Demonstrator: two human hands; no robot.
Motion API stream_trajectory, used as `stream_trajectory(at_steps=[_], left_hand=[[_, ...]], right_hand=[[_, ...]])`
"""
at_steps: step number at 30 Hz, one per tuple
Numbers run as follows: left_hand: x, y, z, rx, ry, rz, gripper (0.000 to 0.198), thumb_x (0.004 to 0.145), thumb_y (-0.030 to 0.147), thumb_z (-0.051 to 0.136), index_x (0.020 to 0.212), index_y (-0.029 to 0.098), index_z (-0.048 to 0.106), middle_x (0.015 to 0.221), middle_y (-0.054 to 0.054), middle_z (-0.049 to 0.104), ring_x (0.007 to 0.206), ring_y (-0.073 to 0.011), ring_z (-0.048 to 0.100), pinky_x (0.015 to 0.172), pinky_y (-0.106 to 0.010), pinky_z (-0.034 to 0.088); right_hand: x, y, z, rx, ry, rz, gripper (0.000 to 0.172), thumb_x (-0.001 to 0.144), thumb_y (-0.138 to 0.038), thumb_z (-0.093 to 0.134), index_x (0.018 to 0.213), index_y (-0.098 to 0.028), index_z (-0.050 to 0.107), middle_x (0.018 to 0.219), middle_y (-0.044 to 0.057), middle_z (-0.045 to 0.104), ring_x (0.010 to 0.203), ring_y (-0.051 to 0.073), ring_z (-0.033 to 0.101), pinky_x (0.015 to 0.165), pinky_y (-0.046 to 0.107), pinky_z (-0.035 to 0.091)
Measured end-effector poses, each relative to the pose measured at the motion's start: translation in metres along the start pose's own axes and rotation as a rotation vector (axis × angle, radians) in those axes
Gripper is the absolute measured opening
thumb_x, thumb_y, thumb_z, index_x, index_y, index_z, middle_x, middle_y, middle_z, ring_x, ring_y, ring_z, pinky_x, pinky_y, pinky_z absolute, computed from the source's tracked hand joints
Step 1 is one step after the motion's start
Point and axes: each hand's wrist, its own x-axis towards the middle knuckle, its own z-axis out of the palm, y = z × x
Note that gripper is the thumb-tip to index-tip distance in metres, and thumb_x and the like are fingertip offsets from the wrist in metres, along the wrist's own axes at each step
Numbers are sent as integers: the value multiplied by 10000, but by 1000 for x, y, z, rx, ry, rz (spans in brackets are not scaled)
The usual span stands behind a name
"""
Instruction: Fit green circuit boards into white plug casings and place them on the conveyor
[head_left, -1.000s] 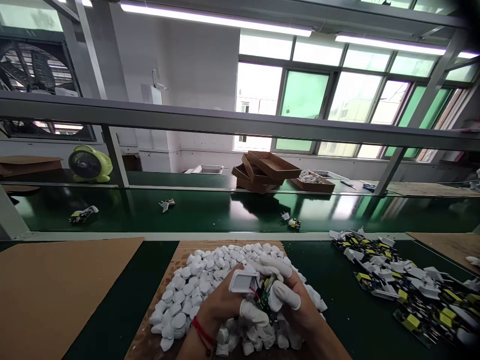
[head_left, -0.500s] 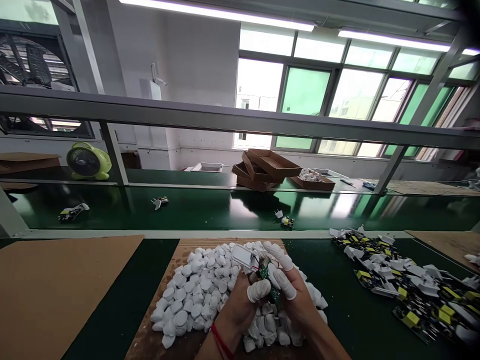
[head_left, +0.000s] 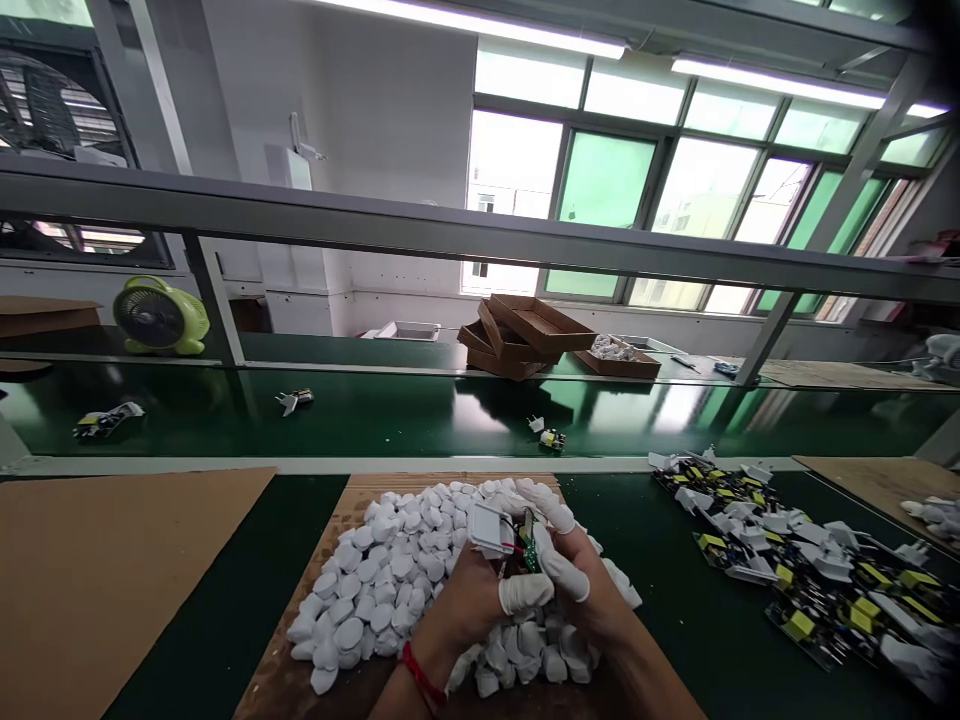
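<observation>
My left hand [head_left: 469, 600] is closed around a green circuit board [head_left: 531, 552], its thumb in a white finger cot. A white rectangular plastic piece [head_left: 490, 528] stands above that hand, with red and dark wires running towards the board. My right hand [head_left: 574, 570], also with white finger cots, grips the same board from the right. Fingers hide much of the board. Beneath both hands lies a heap of small white rounded pieces [head_left: 390, 570] on a brown cardboard sheet [head_left: 277, 675].
Several circuit boards with white plastic parts [head_left: 810, 550] are piled at right. Small assemblies [head_left: 109, 420] lie on the green belt [head_left: 420, 415] behind a pale rail [head_left: 420, 465]. Cardboard [head_left: 120, 570] covers the left side. Brown trays [head_left: 536, 330] and a green fan [head_left: 161, 315] stand farther back.
The white rectangular piece has turned more upright, and the board has shifted between my fingers. The assemblies on the belt have moved left. The view has swung slightly right.
</observation>
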Motion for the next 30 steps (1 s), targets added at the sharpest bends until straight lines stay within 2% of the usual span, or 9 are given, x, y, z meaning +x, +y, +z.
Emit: stream_trajectory(at_steps=[4,8,11,15,18,22,24,27,30], left_hand=[[-3,13,5,88,-79,-76,694,476,333,869,1115,188,641,955,-106,714,972,-324,631,885,-440,490],[-4,16,4,103,-139,-85,713,473,319,874,1128,181,629,993,-94,699,987,-309,620,894,-411,483],[-2,10,1,77,-123,-82,738,460,295,881,1142,178,624,994,-90,702,999,-310,618,914,-412,470],[2,-3,-2,-41,23,8,680,530,394,837,1141,175,634,991,-114,713,1050,-328,602,950,-435,450],[4,-6,-1,-74,94,61,639,575,379,818,1154,186,630,1016,-119,715,1088,-327,592,969,-448,444],[6,-3,-4,-87,172,77,668,548,352,847,1158,191,627,995,-110,727,1084,-319,608,999,-447,426],[9,2,-12,-144,268,88,669,556,398,841,1155,196,625,942,-89,735,1063,-299,625,1006,-435,424],[11,9,-32,-218,452,128,613,612,446,802,1147,210,618,858,-41,728,970,-247,664,965,-411,462],[11,16,-49,-127,560,126,585,643,473,770,1127,181,616,843,-34,714,867,-205,677,829,-341,520]], right_hand=[[0,-7,12,182,58,64,711,584,-448,766,1253,-274,600,1158,80,680,1225,321,510,1069,475,336],[1,-11,16,324,85,147,679,509,-311,764,1177,-263,656,1025,73,728,1081,326,611,980,461,434],[1,-12,15,281,117,170,676,539,-362,765,1195,-255,644,1044,82,725,1069,327,617,975,459,438],[2,-11,14,85,96,115,732,628,-562,726,1285,-278,570,1205,85,662,1203,325,528,1040,465,374],[5,-7,13,-21,62,51,760,662,-589,712,1333,-293,513,1287,78,611,1271,298,471,1095,454,304],[8,-5,8,-144,130,-68,694,729,-587,660,1326,-262,519,1226,94,648,1186,292,549,1066,454,353],[8,-9,3,-317,220,-131,560,803,-534,595,1276,-236,568,1184,100,666,1128,291,581,1025,450,397],[8,-15,-5,-679,304,-147,349,856,-339,524,1158,-221,654,1159,100,664,1077,297,586,945,442,446],[8,-17,-10,-1053,174,-148,355,753,-108,490,997,-216,723,1093,103,665,1071,312,557,892,448,463]])
